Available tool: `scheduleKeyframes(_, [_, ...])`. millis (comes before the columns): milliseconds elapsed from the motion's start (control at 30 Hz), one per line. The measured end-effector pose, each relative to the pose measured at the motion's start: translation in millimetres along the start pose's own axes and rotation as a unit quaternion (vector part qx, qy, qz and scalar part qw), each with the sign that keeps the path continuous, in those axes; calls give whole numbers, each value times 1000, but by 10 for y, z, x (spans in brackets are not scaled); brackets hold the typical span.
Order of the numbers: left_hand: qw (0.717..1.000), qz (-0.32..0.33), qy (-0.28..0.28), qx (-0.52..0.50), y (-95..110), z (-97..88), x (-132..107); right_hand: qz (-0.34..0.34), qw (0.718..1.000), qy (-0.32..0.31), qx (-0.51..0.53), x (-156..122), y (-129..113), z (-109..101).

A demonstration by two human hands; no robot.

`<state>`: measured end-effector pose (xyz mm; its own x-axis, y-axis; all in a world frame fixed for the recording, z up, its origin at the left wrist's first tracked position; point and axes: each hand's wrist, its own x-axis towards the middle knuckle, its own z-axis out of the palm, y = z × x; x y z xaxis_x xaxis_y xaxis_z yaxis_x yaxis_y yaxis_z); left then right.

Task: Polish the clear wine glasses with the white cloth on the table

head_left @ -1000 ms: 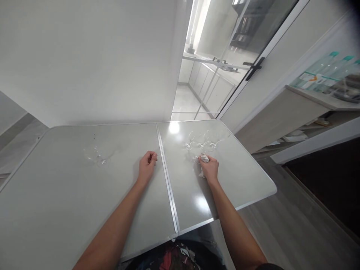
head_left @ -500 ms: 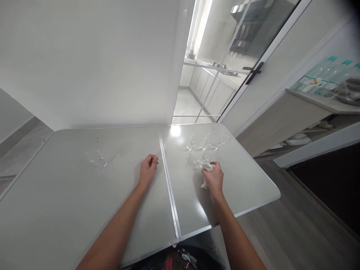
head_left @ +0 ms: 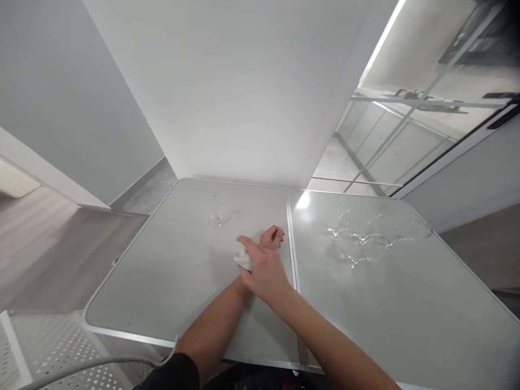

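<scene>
My right hand [head_left: 266, 268] reaches leftward across my left forearm, its fingers curled around a crumpled white cloth [head_left: 244, 259]. Thumb and forefinger point toward a clear glass [head_left: 220, 220] on the left half of the table, a short way beyond and apart from the hand. My left hand [head_left: 273, 237] rests on the table just left of the metal seam, fingers curled in, with nothing visible in them; the right hand partly covers its wrist. Several clear glasses [head_left: 361, 239] stand grouped on the right half, their outlines faint and blurred.
The pale table [head_left: 162, 281] has a metal edge and a metal seam [head_left: 293, 244]. A white wall [head_left: 244, 108] rises behind it. A glazed door [head_left: 406, 130] is at the back right. A perforated white chair [head_left: 69, 346] and a grey cable [head_left: 97, 362] are at the lower left.
My right hand has moved left with the white cloth, from beside the glasses on the right to across my left arm. The view has turned left. My left hand stays near the seam.
</scene>
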<state>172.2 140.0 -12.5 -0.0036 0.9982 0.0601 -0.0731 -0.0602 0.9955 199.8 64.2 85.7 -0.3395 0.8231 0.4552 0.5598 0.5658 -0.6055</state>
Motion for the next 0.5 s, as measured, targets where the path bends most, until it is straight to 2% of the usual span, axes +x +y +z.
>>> scheduleKeyframes(100, [1000,4,-6,6,22,-15,3,-8,997,21,75,567,9,457])
scheduleKeyframes(167, [1000,-3,-14,9,38,-30,14,-29,986,64,153,875,81,738])
scheduleKeyframes(267, [1000,-13,-11,6,52,-51,33,-32,976,97,191,1144,190,993])
scheduleKeyframes(367, [1000,-17,1,-22,48,-63,64,-4,989,69,133,1183,240,959])
scheduleKeyframes(433, [997,-28,10,-73,41,-75,99,15,994,50,100,1118,266,774])
scheduleKeyframes(500, [991,-31,20,-129,42,-95,132,51,992,53,99,1007,326,492])
